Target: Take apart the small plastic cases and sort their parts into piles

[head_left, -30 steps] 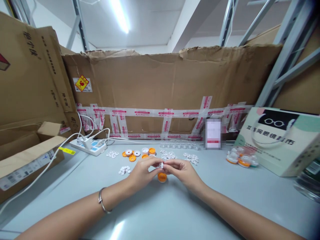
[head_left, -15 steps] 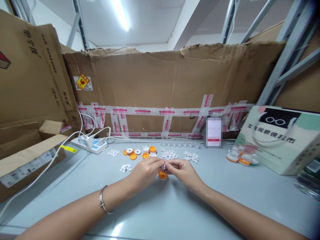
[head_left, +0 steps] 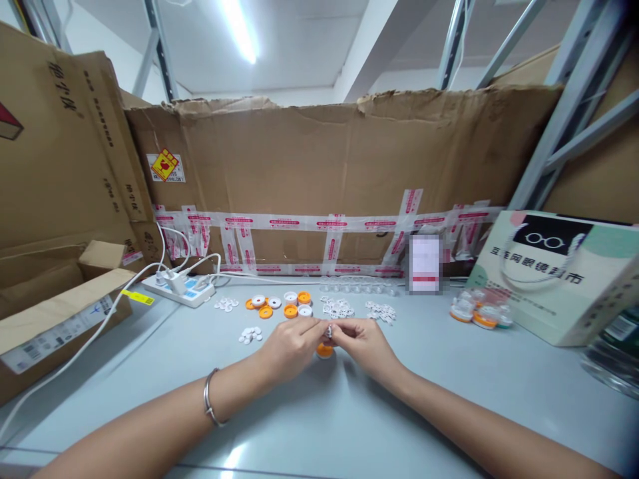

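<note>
A small white part (head_left: 329, 332) is pinched at the fingertips of the left hand (head_left: 293, 347) and the right hand (head_left: 368, 347), which are held together over the grey table (head_left: 359, 426). The part is mostly covered by the fingers, so its full shape cannot be made out. Just below it, on the table, an orange piece (head_left: 325, 352) is seen, its upper side partly hidden by the hands. A silver bracelet (head_left: 208, 398) is worn on the left wrist.

Beyond the left hand, orange and white round pieces (head_left: 290, 311) are gathered in 2 close groups. Farther left, small white discs (head_left: 249, 337) are laid out in 2 clusters. Beyond the right hand, 2 heaps of tiny white parts (head_left: 338, 309) are placed side by side, and behind them a row of clear plastic pieces (head_left: 358, 288) is set along the cardboard (head_left: 299, 159). Well apart to the right, clear-topped orange and white items (head_left: 480, 313) are grouped beside a printed bag (head_left: 542, 286). At the far left, a white power strip (head_left: 186, 291) is placed near an open carton (head_left: 54, 319)
</note>
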Demonstrator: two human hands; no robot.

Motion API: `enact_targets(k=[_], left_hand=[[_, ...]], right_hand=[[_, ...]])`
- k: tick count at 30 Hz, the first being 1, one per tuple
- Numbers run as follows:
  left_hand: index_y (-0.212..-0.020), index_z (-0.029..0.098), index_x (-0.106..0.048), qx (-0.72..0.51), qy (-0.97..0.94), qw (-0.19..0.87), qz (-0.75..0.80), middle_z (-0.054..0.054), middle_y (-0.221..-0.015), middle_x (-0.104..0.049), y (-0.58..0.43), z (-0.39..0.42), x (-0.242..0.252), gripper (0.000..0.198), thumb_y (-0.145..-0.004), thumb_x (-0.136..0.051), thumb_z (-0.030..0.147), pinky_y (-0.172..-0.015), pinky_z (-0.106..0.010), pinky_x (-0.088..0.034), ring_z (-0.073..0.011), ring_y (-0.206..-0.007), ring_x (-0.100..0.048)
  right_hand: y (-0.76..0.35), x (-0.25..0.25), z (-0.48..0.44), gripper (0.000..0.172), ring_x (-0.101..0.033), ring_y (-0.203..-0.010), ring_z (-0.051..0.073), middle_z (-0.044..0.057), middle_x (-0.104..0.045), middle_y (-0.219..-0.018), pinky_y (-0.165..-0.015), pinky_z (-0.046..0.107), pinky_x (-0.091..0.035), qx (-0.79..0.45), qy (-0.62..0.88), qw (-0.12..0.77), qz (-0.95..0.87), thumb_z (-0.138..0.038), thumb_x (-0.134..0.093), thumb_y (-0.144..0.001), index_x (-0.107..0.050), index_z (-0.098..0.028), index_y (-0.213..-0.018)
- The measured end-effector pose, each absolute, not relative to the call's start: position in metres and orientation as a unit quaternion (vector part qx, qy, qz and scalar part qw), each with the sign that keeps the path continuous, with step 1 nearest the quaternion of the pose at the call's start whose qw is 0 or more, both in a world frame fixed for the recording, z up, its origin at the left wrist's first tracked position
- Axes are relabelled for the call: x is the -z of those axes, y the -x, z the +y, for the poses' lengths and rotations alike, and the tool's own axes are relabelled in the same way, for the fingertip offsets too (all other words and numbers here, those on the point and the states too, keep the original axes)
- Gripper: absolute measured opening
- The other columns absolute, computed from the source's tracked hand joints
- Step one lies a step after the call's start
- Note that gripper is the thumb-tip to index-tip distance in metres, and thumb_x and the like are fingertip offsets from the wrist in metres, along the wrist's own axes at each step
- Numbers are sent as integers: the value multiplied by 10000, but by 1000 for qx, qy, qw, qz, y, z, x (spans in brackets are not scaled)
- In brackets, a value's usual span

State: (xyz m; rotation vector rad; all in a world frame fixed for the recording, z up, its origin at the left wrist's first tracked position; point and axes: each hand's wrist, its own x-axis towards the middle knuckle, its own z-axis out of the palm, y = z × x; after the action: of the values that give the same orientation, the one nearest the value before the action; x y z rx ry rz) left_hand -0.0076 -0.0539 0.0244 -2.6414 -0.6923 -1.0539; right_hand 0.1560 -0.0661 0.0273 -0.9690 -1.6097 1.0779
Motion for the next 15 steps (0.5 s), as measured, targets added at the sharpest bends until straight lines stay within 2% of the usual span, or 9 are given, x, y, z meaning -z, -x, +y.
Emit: enact_targets(k=[5, 8, 12, 15], left_hand=[[-941, 158, -618, 378, 887, 35, -262, -74, -832, -665, 7, -52, -26, 205, -857, -430, 159, -668, -255, -512, -144, -732, -619], [-921, 164, -633, 407, 864, -76, -286, -57, -824, -669, 7, -50, -27, 173, -823, -490, 174, -695, -263, -512, -144, -743, -614], [-890, 145, -646, 443, 785, -252, -351, -53, -837, -673, 5, -46, -27, 158, -756, -587, 204, -701, -265, -519, -157, -772, -618], [-884, 135, -651, 454, 749, -316, -364, -55, -844, -677, 5, -46, -28, 169, -746, -597, 216, -733, -278, -515, -165, -787, -622]], right_hand=[[-155, -28, -61, 212, -634, -583, 168, 19, -664, -568, -628, 314, -528, -505, 413, 470, -595, -328, -600, -663, -707, -146, -680], [-156, -30, -59, 181, -639, -547, 142, 14, -652, -529, -612, 272, -527, -560, 429, 459, -541, -318, -623, -640, -675, -146, -619], [-158, -33, -60, 212, -646, -547, 127, 34, -672, -578, -593, 238, -517, -599, 434, 449, -502, -343, -614, -663, -633, -145, -589], [-159, -34, -60, 210, -646, -575, 123, 31, -677, -600, -614, 237, -509, -600, 427, 459, -498, -354, -646, -653, -628, -144, -650]])
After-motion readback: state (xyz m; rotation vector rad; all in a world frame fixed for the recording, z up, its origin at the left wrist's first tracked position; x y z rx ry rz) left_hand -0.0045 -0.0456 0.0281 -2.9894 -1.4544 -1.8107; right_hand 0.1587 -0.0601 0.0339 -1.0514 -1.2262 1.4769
